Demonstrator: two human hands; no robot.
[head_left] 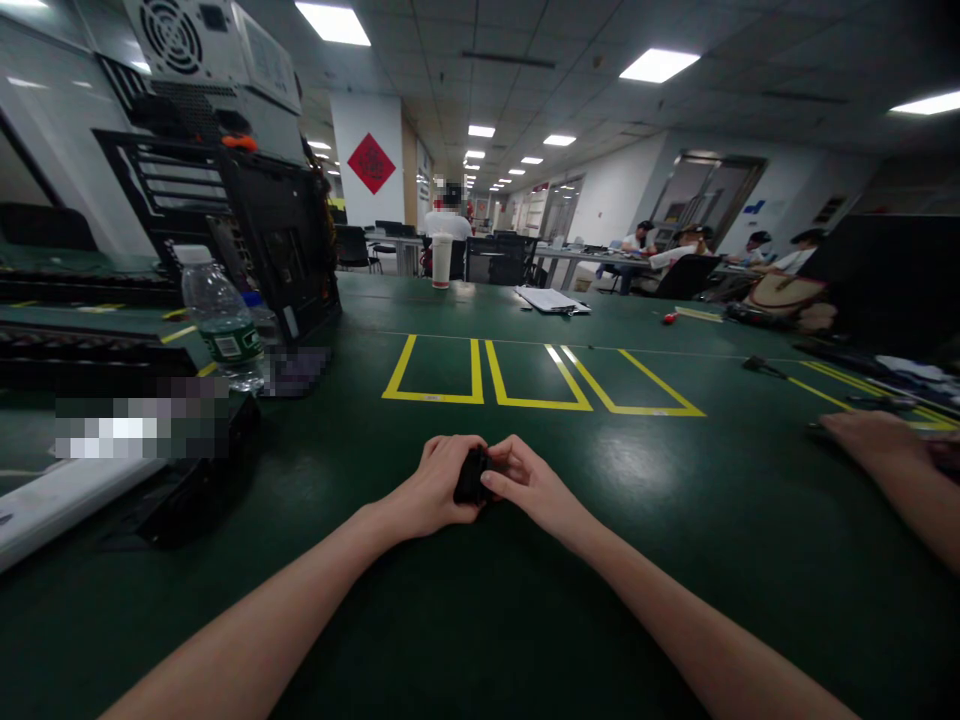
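Both hands meet around a small black object just above or on the green table; its kind I cannot make out. My left hand wraps over its left side, fingers curled on top and thumb toward me. From the right, my right hand pinches its edge with thumb and fingers. Part of the black object is hidden by the fingers. Beyond the hands, yellow tape marks several open-ended boxes on the table.
To the left stand a plastic water bottle, a black computer case and a long white object. A paper cup and a clipboard with papers lie farther back. Another person's hand rests at the right.
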